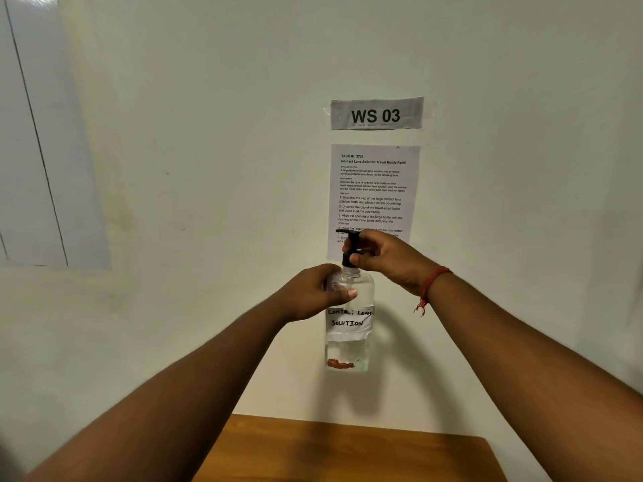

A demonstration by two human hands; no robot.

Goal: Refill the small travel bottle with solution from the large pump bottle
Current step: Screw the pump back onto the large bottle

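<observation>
I hold the large pump bottle (349,337) up in the air in front of the wall, well above the table. It is clear plastic with a white handwritten label reading "contact lens solution" and clear liquid inside. My left hand (315,293) grips its shoulder from the left. My right hand (386,259) is closed around the black pump cap (350,243) at the collar, with the nozzle pointing left. The small travel bottle is out of view.
A wooden table (348,450) shows at the bottom, against a white wall. A "WS 03" sign (376,114) and a printed task sheet (374,193) are taped to the wall behind the bottle. A glossy panel (31,133) stands at the left.
</observation>
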